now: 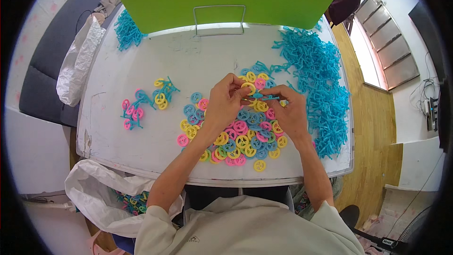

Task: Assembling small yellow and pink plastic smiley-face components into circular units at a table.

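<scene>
Head view shows me the left hand [228,96] in a narrow grip on a yellow wheel [248,84], the right hand [291,111] on a blue frame [265,97], above the counter [155,151]; both pieces seem light, stiff plastic, best pinched by rim and leg.

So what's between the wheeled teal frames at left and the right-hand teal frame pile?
Head view: white tabletop, then the multicolored spoked wheel pile, with left hand and right hand above it.
</scene>
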The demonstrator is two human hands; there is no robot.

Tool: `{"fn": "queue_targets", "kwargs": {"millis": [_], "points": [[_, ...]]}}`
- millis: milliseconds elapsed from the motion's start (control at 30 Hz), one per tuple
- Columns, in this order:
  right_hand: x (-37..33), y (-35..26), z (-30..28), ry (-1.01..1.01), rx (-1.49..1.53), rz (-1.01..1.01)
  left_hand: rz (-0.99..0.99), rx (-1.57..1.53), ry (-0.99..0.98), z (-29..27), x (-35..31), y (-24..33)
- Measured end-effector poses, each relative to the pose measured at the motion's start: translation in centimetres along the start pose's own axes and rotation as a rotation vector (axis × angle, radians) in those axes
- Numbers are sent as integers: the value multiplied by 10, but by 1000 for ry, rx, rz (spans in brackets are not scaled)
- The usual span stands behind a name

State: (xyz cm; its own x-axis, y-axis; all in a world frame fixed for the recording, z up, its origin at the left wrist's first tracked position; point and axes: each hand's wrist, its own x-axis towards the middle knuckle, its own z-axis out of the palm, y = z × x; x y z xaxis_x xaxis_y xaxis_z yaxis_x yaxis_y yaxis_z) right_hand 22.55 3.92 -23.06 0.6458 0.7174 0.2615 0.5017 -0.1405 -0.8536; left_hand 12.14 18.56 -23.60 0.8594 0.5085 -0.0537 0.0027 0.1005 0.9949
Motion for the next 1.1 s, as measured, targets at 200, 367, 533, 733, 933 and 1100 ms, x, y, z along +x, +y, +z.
{"fn": "queue_targets", "kwargs": {"millis": [200,367,533,733,933,1100], "points": [[2,3,-4,-66,189,226,77,3,-4,3,1,-5],[5,1,-3,-69,226,297,96,125,-60,4,0,0],[1,-14,6,186,221,129,108,19,-29,6,-4,3],[3,-7,0,57,-26,-106,41,-40,2,4,-2,7],[6,-5,5,62,457,183,12,-170,-9,8,-5,11],[4,4,5,64,465,319,11,-179,4,12,-7,7]]}}
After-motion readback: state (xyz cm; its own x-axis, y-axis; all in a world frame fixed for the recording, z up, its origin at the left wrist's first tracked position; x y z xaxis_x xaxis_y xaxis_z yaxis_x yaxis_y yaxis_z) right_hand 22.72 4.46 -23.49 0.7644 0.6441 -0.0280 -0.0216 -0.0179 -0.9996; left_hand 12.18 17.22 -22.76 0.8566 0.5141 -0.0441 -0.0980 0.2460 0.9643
